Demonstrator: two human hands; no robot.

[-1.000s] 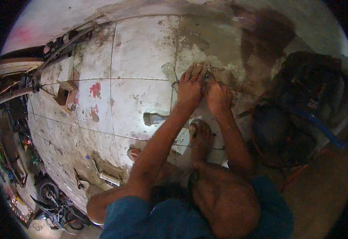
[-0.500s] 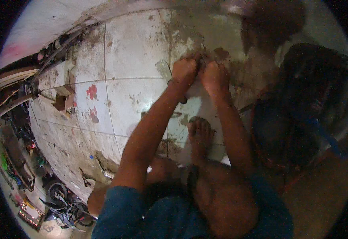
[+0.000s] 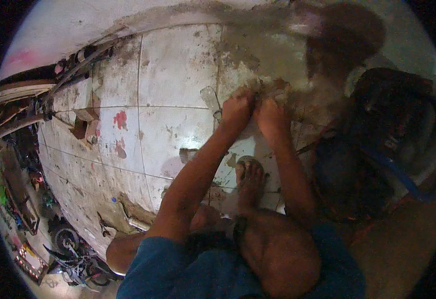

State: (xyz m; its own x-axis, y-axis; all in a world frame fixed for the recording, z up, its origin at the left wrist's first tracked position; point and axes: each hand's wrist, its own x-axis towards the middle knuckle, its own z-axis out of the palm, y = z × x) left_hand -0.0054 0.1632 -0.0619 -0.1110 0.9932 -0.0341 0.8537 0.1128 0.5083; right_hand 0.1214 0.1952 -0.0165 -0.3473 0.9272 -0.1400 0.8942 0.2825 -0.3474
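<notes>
My left hand (image 3: 237, 108) and my right hand (image 3: 273, 115) are side by side above the stained tiled floor (image 3: 173, 74), fingers curled and knuckles turned away from me. Whatever they grip is hidden; only a dark, brownish clump (image 3: 268, 88) shows at their far side, too blurred to name. Close to the left hand lies a clear, flat, rounded piece (image 3: 209, 98) that looks like plastic or glass. Nearer to me, partly behind my left forearm, sits a small block-like object (image 3: 188, 154). My bare foot (image 3: 250, 174) rests on the tiles below the hands.
A large dark bag-like bulk (image 3: 387, 134) with a blue strap (image 3: 402, 177) stands close on the right. To the left are a small open cardboard box (image 3: 85, 122) and a metallic tool-like piece (image 3: 137, 223). Wooden boards (image 3: 23, 94) and a motorbike (image 3: 76, 259) lie farther left.
Both closed hands appear slightly lower in the picture, as does the floor around them. The block-like object by my left forearm shows more plainly.
</notes>
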